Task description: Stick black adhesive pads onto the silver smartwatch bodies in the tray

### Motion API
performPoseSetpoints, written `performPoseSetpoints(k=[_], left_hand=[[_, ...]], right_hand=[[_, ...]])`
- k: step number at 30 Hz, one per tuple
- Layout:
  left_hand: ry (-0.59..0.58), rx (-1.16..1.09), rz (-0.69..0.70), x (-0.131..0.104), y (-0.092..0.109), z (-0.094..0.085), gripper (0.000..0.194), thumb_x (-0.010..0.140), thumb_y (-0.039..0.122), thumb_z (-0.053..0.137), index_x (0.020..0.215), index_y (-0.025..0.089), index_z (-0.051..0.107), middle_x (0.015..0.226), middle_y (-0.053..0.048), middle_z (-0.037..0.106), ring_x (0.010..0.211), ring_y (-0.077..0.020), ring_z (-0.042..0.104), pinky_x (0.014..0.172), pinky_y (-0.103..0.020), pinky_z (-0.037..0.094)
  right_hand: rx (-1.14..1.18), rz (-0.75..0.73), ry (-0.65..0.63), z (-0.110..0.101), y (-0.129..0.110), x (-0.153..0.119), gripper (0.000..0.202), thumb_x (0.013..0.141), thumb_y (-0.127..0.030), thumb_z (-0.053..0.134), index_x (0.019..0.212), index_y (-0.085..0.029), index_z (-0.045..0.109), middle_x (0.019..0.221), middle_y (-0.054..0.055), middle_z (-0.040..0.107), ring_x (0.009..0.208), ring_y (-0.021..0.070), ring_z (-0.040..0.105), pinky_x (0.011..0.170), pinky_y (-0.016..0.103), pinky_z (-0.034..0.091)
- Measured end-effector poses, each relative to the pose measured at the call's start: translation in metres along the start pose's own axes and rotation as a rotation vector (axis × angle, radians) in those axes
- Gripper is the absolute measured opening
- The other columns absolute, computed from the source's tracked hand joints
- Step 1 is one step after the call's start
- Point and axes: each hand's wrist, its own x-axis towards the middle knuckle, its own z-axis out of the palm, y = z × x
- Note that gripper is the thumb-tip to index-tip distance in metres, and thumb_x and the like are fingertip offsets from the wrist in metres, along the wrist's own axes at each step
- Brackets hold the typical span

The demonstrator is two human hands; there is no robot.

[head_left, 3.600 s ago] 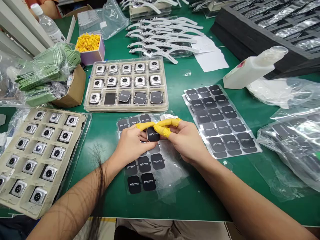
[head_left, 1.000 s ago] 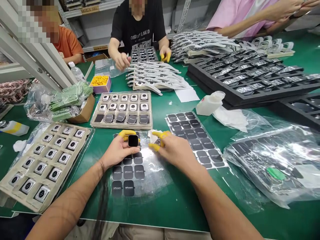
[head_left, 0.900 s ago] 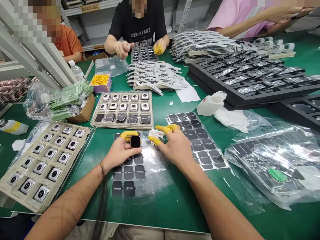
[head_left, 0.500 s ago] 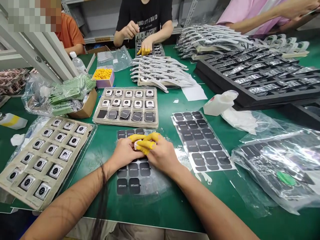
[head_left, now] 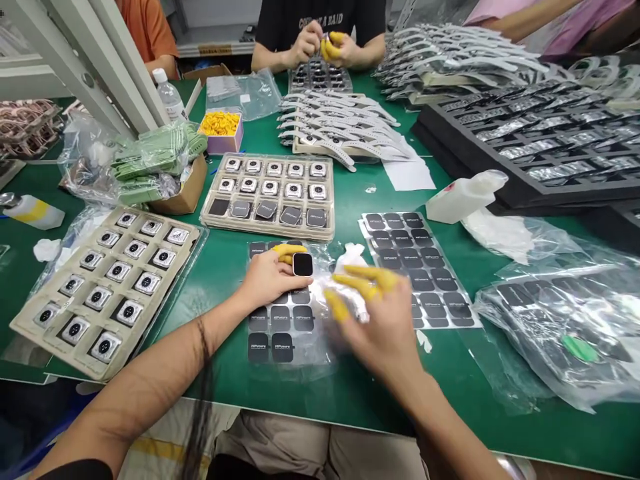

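Note:
My left hand [head_left: 267, 277], in yellow finger cots, grips a square watch body [head_left: 303, 265] by its edges, its black screen facing up. Beneath lies a clear sheet of dark square screen stickers [head_left: 281, 347], partly covered by that hand. My right hand [head_left: 383, 323], also with yellow finger cots, is apart from the watch body, to its right. Its fingers are spread and blurred by motion. Just beyond them is a crumpled white tissue [head_left: 351, 255]; whether the fingertips touch it is unclear. A second sticker sheet [head_left: 440, 279] is partly behind this hand.
Trays of watch bodies stand at left [head_left: 113, 293] and ahead [head_left: 270, 230]. A white squeeze bottle [head_left: 463, 198] and black foam tray [head_left: 500, 180] are at right, with plastic-wrapped sheets [head_left: 555, 320] nearer. Across the table, a co-worker's hands [head_left: 325, 50] hold a small item.
My hands have parted; the right moved right and opened. The watch body now shows in my left hand, and the white tissue has come into view. The camera view has shifted slightly.

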Motion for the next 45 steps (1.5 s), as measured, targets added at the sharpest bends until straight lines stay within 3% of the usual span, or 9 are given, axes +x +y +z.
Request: performPoseSetpoints(k=[3, 8, 11, 16, 19, 22, 27, 32, 45], left_hand=[[-0.005, 0.018, 0.007, 0.000, 0.000, 0.000, 0.066, 0.062, 0.032, 0.088, 0.121, 0.015, 0.065, 0.083, -0.008, 0.077, 0.085, -0.0245, 0.074, 0.072, -0.030, 0.055], [-0.032, 0.060, -0.004, 0.000, 0.000, -0.004, 0.066, 0.063, 0.036, 0.087, 0.122, 0.015, 0.065, 0.071, -0.004, 0.074, 0.078, -0.0228, 0.071, 0.064, -0.028, 0.050], [-0.047, 0.010, 0.014, 0.001, -0.002, -0.006, 0.066, 0.064, 0.035, 0.086, 0.123, 0.015, 0.064, 0.068, -0.002, 0.072, 0.074, -0.0200, 0.069, 0.062, -0.026, 0.048], [-0.060, -0.020, 0.043, 0.003, -0.004, -0.007, 0.063, 0.064, 0.034, 0.086, 0.120, 0.016, 0.065, 0.070, -0.001, 0.071, 0.068, -0.0167, 0.066, 0.061, -0.026, 0.046], [-0.058, 0.008, 0.041, 0.003, -0.004, -0.007, 0.063, 0.064, 0.036, 0.086, 0.120, 0.016, 0.066, 0.071, -0.003, 0.071, 0.073, -0.0191, 0.067, 0.063, -0.027, 0.048], [-0.058, 0.020, 0.041, 0.004, -0.003, -0.007, 0.062, 0.066, 0.036, 0.085, 0.120, 0.016, 0.065, 0.070, -0.003, 0.072, 0.075, -0.0203, 0.068, 0.064, -0.028, 0.049], [-0.067, 0.010, 0.038, 0.004, -0.004, -0.005, 0.061, 0.066, 0.035, 0.085, 0.120, 0.016, 0.065, 0.071, -0.003, 0.073, 0.077, -0.0212, 0.069, 0.065, -0.028, 0.050], [-0.064, -0.036, 0.025, 0.005, -0.006, -0.006, 0.062, 0.065, 0.034, 0.086, 0.120, 0.018, 0.065, 0.077, -0.004, 0.074, 0.077, -0.0209, 0.070, 0.067, -0.030, 0.053], [-0.064, -0.070, -0.006, 0.004, -0.001, -0.008, 0.061, 0.066, 0.035, 0.086, 0.120, 0.017, 0.063, 0.067, 0.001, 0.068, 0.062, -0.0133, 0.061, 0.058, -0.024, 0.043]], right_hand=[[0.164, -0.090, -0.247, 0.002, -0.031, -0.036, 0.041, 0.089, -0.033, 0.070, 0.127, -0.024, 0.059, 0.120, 0.008, 0.070, 0.115, 0.0301, 0.055, 0.093, 0.048, 0.044], [0.098, 0.029, -0.125, 0.025, -0.050, -0.050, 0.032, 0.087, -0.025, 0.072, 0.118, -0.024, 0.064, 0.091, 0.003, 0.075, 0.090, 0.0255, 0.055, 0.079, 0.042, 0.039], [0.148, -0.050, -0.025, 0.025, -0.048, -0.036, 0.019, 0.088, -0.015, 0.069, 0.104, -0.025, 0.067, 0.084, 0.000, 0.074, 0.084, 0.0222, 0.054, 0.078, 0.041, 0.037], [0.254, -0.260, 0.032, 0.003, -0.048, -0.017, 0.029, 0.086, -0.001, 0.062, 0.100, -0.026, 0.066, 0.094, -0.001, 0.076, 0.097, 0.0226, 0.057, 0.086, 0.044, 0.039], [0.305, -0.249, -0.143, -0.003, -0.045, -0.018, 0.022, 0.087, -0.010, 0.067, 0.104, -0.024, 0.064, 0.104, 0.002, 0.074, 0.104, 0.0237, 0.058, 0.090, 0.044, 0.043], [0.272, -0.169, -0.342, 0.004, -0.040, -0.031, 0.036, 0.085, -0.028, 0.074, 0.119, -0.024, 0.061, 0.115, 0.006, 0.071, 0.112, 0.0270, 0.057, 0.092, 0.046, 0.044], [0.232, -0.044, -0.195, 0.023, -0.038, -0.049, 0.034, 0.086, -0.026, 0.074, 0.118, -0.025, 0.062, 0.095, 0.003, 0.073, 0.104, 0.0260, 0.059, 0.086, 0.043, 0.046], [0.254, 0.034, -0.118, 0.024, -0.045, -0.034, 0.022, 0.086, -0.017, 0.073, 0.106, -0.024, 0.065, 0.086, 0.001, 0.073, 0.084, 0.0208, 0.057, 0.075, 0.037, 0.045], [0.231, -0.214, 0.057, 0.015, -0.050, -0.023, 0.032, 0.084, 0.000, 0.060, 0.098, -0.027, 0.066, 0.091, -0.001, 0.074, 0.083, 0.0183, 0.053, 0.082, 0.041, 0.038]])
